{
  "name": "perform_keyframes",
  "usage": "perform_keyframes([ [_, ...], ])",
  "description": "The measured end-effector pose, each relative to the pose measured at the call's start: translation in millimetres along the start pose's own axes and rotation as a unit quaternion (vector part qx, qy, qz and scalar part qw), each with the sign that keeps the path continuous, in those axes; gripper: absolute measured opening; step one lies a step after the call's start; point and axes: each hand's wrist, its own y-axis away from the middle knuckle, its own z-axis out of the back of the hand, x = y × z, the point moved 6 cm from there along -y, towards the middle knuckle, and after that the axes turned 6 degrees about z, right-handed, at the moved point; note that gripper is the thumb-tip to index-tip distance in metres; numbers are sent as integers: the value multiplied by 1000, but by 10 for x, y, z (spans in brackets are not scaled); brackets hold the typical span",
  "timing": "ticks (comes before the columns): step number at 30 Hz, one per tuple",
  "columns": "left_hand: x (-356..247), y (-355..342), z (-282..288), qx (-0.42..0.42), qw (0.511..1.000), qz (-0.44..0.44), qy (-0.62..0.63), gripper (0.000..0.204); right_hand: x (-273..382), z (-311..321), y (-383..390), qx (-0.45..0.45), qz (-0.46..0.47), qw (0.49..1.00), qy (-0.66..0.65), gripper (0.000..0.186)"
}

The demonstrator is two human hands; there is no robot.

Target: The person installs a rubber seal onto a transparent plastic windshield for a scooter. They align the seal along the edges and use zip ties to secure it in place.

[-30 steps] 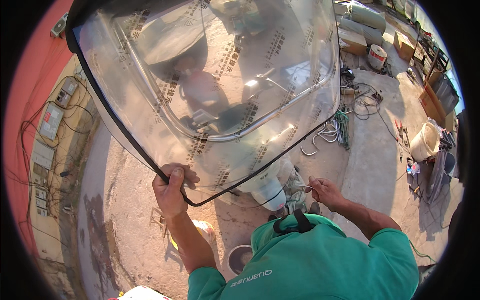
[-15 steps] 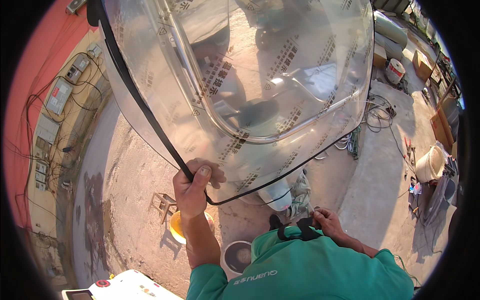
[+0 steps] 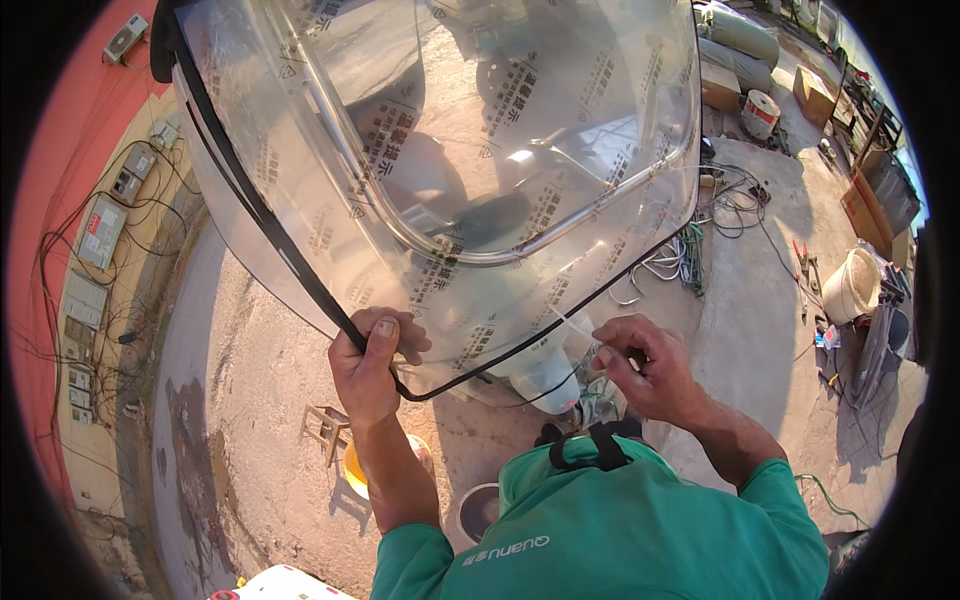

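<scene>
A large clear plastic windshield point(image 3: 540, 200) with dark printing fills the upper middle, edged by a black rubber strip point(image 3: 272, 222). Behind the plastic runs a bent shiny metal tube point(image 3: 470, 258). My left hand point(image 3: 375, 362) is closed around the edging near the lower left corner, thumb on the near side and fingers showing through the plastic. Close to the bottom edge, my right hand point(image 3: 650, 368) pinches a thin white strip point(image 3: 577, 322), whose pointed end reaches up to the black edging. I cannot tell whether the strip touches it.
Below my left forearm are a small wooden stool point(image 3: 324, 428) and a yellow bucket point(image 3: 354, 472), with a dark round basin point(image 3: 478, 508) nearby. Loose cables point(image 3: 738, 195), a white bucket point(image 3: 852, 285) and cardboard boxes point(image 3: 815, 95) lie right. Meter boxes point(image 3: 102, 232) line the left wall.
My right hand has risen from near my waist to the windshield's bottom edge, and the white strip now shows in its fingers. My left hand keeps its hold. The view has shifted slightly.
</scene>
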Motion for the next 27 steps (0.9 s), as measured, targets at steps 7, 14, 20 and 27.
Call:
perform_keyframes([
  [7,-76,4,-83,-9,1000,1,-10,22,566,58,-529,-124,179,958,188,14],
  [14,-47,-38,-65,14,1000,1,5,23,473,60,-589,-117,145,956,227,10],
  [20,-67,-41,-79,12,1000,-4,-6,23,354,14,-511,-11,-7,997,71,9],
  [27,-21,-61,-28,29,999,-7,12,19,283,-60,-530,25,-117,989,-87,17],
])
